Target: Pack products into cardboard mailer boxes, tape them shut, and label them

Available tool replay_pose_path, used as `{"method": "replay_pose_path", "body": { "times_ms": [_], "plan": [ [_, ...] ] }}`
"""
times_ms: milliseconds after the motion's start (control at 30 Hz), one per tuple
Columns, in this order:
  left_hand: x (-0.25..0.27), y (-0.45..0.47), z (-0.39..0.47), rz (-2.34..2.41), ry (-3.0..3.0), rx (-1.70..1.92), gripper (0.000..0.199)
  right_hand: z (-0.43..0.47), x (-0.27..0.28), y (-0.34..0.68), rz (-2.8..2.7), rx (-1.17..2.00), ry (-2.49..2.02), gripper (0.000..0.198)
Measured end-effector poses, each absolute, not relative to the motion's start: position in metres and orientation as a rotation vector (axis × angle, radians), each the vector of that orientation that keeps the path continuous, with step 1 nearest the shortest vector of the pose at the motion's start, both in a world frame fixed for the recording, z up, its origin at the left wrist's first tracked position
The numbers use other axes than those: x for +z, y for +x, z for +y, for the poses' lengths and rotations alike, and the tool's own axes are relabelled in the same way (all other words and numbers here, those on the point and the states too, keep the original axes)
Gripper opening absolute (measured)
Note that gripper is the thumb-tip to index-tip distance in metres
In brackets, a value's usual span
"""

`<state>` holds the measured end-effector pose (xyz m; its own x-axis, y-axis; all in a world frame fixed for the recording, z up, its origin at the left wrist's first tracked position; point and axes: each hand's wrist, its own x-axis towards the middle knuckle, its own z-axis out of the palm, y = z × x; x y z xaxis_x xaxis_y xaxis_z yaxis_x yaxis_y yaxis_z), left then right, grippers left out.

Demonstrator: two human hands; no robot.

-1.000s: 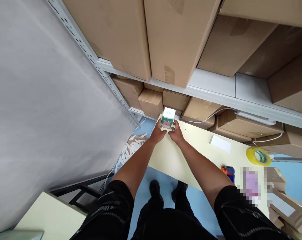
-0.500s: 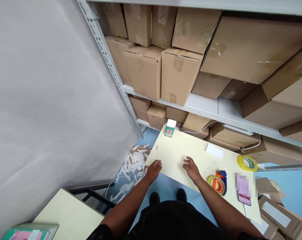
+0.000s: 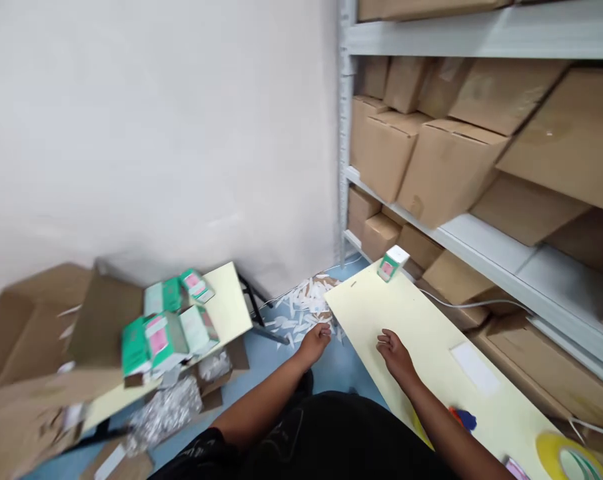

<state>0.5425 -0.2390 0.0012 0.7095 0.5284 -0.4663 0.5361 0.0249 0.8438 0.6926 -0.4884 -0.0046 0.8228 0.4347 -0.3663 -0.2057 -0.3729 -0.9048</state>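
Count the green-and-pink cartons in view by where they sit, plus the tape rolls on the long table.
Green-and-pink carton at the far end of the long table: 1
Green-and-pink cartons on the small table at left: about 4, blurred
Yellow tape roll: 1
Total: about 6
The left hand and the right hand hold nothing.

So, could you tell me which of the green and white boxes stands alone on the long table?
The small green and white box at the long table's far corner by the shelving; the other boxes are heaped together on the small table at left.
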Motion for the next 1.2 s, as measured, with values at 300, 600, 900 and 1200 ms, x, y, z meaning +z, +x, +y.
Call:
{"method": "replay_pose_path", "body": {
  "times_ms": [300,600,900,1200],
  "plan": [
    [0.032,0.425,-0.232,1.148,1.49,0.345,0.035,-0.413,0.01,0.68,-0.536,0.873,-1.829,0.056],
    [0.042,0.274,-0.222,1.371,1.332,0.602,0.035,-0.311,0.017,0.584,-0.822,0.986,-1.782,0.054],
    [0.033,0.104,-0.185,1.487,1.326,0.683,0.034,-0.238,0.027,0.443,-0.972,1.021,-1.792,0.056],
    [0.037,0.008,-0.146,1.639,1.17,0.757,0.033,-0.171,0.049,0.344,-1.124,1.221,-1.676,0.047]
  ]
}}
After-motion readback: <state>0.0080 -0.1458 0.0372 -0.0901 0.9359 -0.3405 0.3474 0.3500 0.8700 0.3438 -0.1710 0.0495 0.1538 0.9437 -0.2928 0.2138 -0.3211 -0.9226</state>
